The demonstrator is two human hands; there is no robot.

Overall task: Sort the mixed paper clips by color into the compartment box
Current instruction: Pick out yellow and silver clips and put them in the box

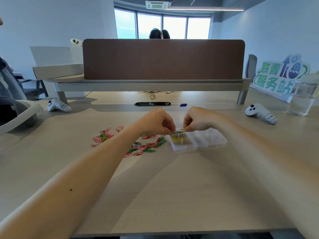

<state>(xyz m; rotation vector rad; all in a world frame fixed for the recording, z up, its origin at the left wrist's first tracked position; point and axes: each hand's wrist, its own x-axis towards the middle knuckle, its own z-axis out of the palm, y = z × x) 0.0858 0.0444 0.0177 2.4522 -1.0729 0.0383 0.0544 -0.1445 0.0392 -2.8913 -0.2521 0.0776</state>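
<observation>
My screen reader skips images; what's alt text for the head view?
Left hand and right hand pinch yellow paper clips above a clear compartment box on a desk; its left compartment holds yellow clips. Mixed pink, green and white clips lie scattered to its left.

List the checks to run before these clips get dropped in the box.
1. Position: left hand and right hand over the compartment box's left compartment: ok.
2. Grip: both hands pinch the held clips: ok.
3. Colour: held clips match the yellow clips below: ok.
4. Tangle: held clips separated: cannot tell, too small.
5. Room: other compartments look empty: ok.
6. Sorting done: not ok, loose pile of pink, green, red clips lies left of the box.
</observation>
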